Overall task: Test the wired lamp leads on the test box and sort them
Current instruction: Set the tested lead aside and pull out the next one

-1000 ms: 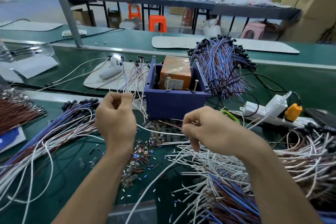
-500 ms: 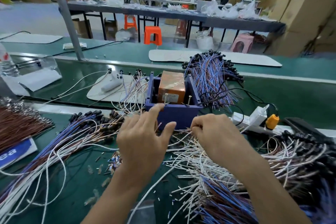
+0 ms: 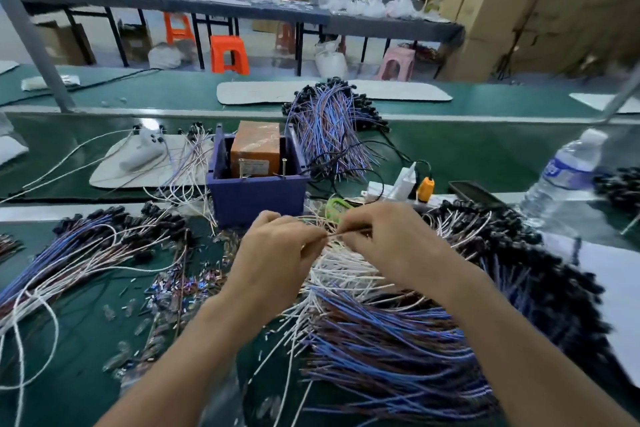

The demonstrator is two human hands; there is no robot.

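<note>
We are holding our hands close together just in front of the blue test box [image 3: 256,199], which is sitting on the green surface [image 3: 467,152] with an orange block [image 3: 258,146] inside it. The left hand [image 3: 273,256] and the right hand [image 3: 391,246] are both pinching one thin lead [image 3: 346,233] at the fingertips, and the wire is spanning the small gap between them. Under our wrists a loose pile of leads [image 3: 398,347] is lying. A combed left bundle [image 3: 79,250] is resting well apart, and a far bundle [image 3: 329,128] just behind the box.
</note>
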